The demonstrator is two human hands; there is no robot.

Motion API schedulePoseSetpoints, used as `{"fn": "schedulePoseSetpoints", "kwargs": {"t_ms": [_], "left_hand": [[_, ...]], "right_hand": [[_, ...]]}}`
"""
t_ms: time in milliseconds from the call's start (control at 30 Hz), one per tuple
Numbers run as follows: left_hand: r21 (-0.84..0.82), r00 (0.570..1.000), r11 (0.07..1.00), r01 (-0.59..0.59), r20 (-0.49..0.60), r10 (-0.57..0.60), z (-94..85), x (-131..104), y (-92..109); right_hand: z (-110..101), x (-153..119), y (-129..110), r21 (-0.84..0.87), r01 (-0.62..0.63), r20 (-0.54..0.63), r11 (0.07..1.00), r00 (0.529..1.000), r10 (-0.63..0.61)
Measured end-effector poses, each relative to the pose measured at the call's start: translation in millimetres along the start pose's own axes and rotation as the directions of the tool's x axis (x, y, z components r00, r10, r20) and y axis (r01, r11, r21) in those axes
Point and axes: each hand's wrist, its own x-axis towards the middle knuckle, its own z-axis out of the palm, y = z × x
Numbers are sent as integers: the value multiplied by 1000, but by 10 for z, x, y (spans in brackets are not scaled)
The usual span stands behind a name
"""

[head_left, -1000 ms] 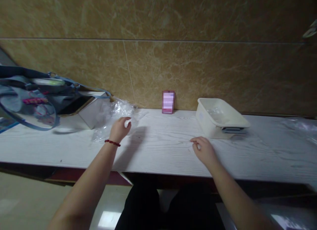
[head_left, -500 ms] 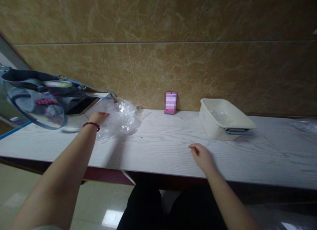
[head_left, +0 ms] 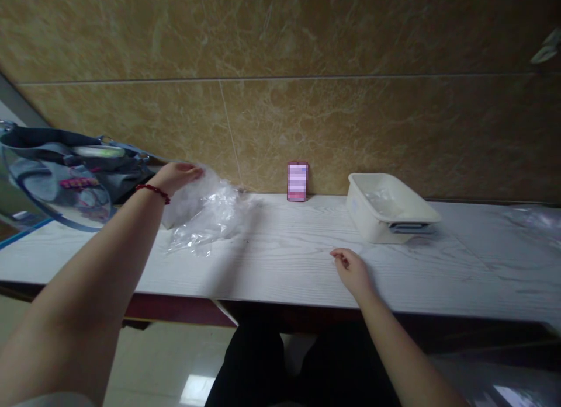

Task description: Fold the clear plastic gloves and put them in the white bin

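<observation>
My left hand (head_left: 177, 176), with a red bead bracelet at its wrist, is closed on the upper edge of a clear plastic bag (head_left: 214, 211). The crumpled bag spreads over the left part of the white wood-grain table (head_left: 280, 267). My right hand (head_left: 349, 268) rests above the table near its front, fingers curled together; whether anything small is in them cannot be made out. Behind it to the right stands a cream plastic bin (head_left: 372, 223) holding clear plastic and a dark flat item at its front right rim.
A blue denim bag (head_left: 48, 173) with a looping strap stands at the far left. A phone (head_left: 297, 182) leans upright against the tiled wall (head_left: 333, 121). More clear plastic (head_left: 537, 220) lies at the far right.
My left hand has moved up and slightly right, lifting the edge of the clear bag. My right hand has hardly moved. The view has shifted slightly.
</observation>
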Motion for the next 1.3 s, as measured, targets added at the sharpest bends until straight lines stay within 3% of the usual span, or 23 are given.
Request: {"fn": "schedulePoseSetpoints", "kwargs": {"t_ms": [100,167,367,467,567,700,833,967,1100,1167,1300], "left_hand": [[-102,969,991,-90,219,111,146,-150,282],[-99,944,986,-131,292,155,265,-258,468],[115,937,956,-268,260,232,693,-650,1004],[60,922,955,-289,285,261,923,-884,1222],[-18,896,958,-287,350,275,1102,-1083,1349],[-160,855,950,-267,415,311,1185,-1200,1331],[-268,837,941,-206,450,312,1112,-1178,1189],[-339,785,923,-183,515,345,1021,-1141,1042],[-303,726,929,-212,588,357,1007,-1134,921],[-249,730,943,-219,600,328,1020,-1144,879],[-231,782,959,-162,563,268,1064,-1179,838]], "right_hand": [[-13,60,-154,38,28,-3,999,1000,-28],[-21,112,-316,88,51,-2,995,999,-51],[93,159,-947,266,143,75,953,983,-169],[234,139,-1165,291,147,58,945,984,-171],[319,169,-1228,283,122,-2,951,992,-127],[238,275,-1144,349,46,18,936,998,-55],[31,380,-1022,464,-110,89,879,993,77],[-145,442,-937,383,-167,121,909,984,130],[-204,447,-867,347,-181,172,920,977,128],[-197,439,-827,363,-192,175,912,975,136],[-155,418,-749,354,-210,144,911,975,169]]}}
